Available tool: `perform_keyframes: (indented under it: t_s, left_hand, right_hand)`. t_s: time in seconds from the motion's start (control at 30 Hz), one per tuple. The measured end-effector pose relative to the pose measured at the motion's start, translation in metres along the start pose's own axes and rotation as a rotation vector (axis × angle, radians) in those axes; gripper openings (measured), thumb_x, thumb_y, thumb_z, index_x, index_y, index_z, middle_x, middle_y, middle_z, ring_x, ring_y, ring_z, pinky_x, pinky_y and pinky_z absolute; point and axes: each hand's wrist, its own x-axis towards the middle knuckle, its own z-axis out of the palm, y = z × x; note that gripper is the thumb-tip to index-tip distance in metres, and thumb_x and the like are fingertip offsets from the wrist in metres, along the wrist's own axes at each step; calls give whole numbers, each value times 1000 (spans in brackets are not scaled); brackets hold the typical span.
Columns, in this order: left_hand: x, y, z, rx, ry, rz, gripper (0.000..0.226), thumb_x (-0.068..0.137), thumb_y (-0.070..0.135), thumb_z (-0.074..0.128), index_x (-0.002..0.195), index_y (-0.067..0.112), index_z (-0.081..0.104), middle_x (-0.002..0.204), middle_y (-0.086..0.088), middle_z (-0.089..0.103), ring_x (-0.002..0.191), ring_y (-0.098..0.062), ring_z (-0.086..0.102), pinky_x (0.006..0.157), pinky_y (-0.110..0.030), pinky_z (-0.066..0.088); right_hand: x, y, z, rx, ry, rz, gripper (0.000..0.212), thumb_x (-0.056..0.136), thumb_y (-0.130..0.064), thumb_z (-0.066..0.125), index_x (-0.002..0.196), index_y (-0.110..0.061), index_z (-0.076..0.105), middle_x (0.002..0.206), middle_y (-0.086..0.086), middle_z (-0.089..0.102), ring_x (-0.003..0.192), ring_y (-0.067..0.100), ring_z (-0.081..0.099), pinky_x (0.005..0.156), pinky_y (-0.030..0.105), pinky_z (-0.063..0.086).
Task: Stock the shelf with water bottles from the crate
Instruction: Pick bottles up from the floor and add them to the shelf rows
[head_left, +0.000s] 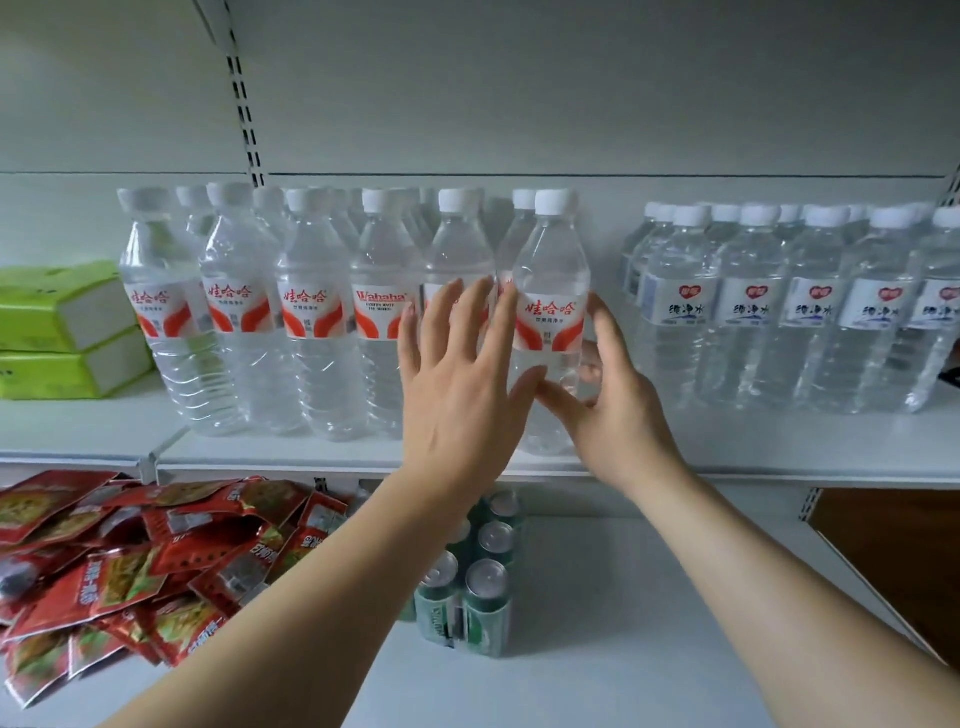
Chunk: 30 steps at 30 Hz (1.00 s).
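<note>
The water bottle (551, 312), clear with a white cap and a red-and-white label, is stood upright near the front edge of the white shelf (727, 447), at the right end of a row of like bottles. It is flanked by both hands. The left hand (462, 384) is held flat with its fingers straight and spread, laid against the bottle's left side and across the neighbouring bottle behind it; nothing is clasped by it. The right hand (608, 410) is set at the bottle's right side, its thumb laid on the lower front of the bottle and its fingers reaching round behind; whether the bottle is truly grasped or only touched cannot be told.

The row of red-labelled bottles (311, 312) is ranged leftward along the same shelf, with more bottles seen behind. Further right, a little apart, a group of blue-labelled bottles (779, 312) is stood toward the shelf's right end. At the left end two green tissue packs (62, 332) are stacked.

On the lower shelf (649, 597), a heap of red snack packets (130, 561) is piled at the left, and a wrapped pack of green cans (472, 587) is placed near the middle.
</note>
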Motion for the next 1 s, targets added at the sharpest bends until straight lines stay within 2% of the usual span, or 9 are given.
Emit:
perform_keyframes:
  t_s: [0.13,0.27,0.37,0.47,0.6,0.67,0.77,0.83,1.0]
  left_hand:
    - [-3,-7,11,95,3,79,69,91,32,67,152,17,39,160,-10,35,149,-35,21,117,-57,28]
    - [-6,-16,15,194,27,130,71,89,26,69,153,20,39,160,-6,35,149,-33,21,111,-54,29]
    - [-8,-17,17,200,29,142,71,89,23,66,154,19,37,161,-6,33,150,-34,20,113,-53,27]
    - [-13,-14,16,146,28,118,69,88,23,66,152,16,40,161,-7,33,151,-33,22,116,-53,25]
    - [-26,-4,14,-67,44,129,55,89,22,65,141,12,53,149,-12,48,141,-33,38,111,-46,38]
    - [-40,5,15,-275,7,114,46,92,24,60,136,10,54,134,-8,56,123,-26,52,97,-39,48]
    - [-68,22,13,-588,-117,-63,38,93,31,56,130,20,50,104,8,61,90,-9,57,74,-35,53]
    - [-89,33,16,-713,-165,-180,32,93,34,57,122,25,50,87,12,61,76,-8,59,69,-35,52]
    - [-148,58,35,-790,-326,-252,28,91,40,55,116,29,49,83,15,60,75,-9,59,69,-34,52]
  right_hand:
    - [5,9,12,-91,-14,-22,82,93,-33,66,156,-37,14,152,-11,46,136,11,47,100,39,51]
    - [3,15,16,-132,-3,-27,75,95,-37,62,155,-38,16,145,-4,54,128,15,53,92,35,52]
    - [2,20,20,-226,4,-12,76,96,-43,57,158,-33,14,136,10,61,105,30,67,83,36,54]
    - [-2,23,22,-325,-14,8,77,96,-49,49,159,-27,10,134,16,62,112,34,65,86,39,54]
    - [-13,24,21,-343,25,7,69,97,-45,48,157,-22,21,145,7,52,121,24,60,94,40,52]
    - [-31,25,18,-287,133,-44,63,97,-43,47,151,-15,34,137,7,54,112,21,62,88,41,55]
    - [-70,31,8,-210,293,-194,37,100,-21,53,133,-5,55,122,6,59,104,21,63,87,33,54]
    - [-99,40,-2,-233,320,-237,30,96,-12,58,124,-1,60,120,7,59,106,22,63,91,31,51]
    - [-168,78,-22,-305,217,-104,30,96,-11,62,123,-1,60,115,7,60,107,15,60,89,21,49]
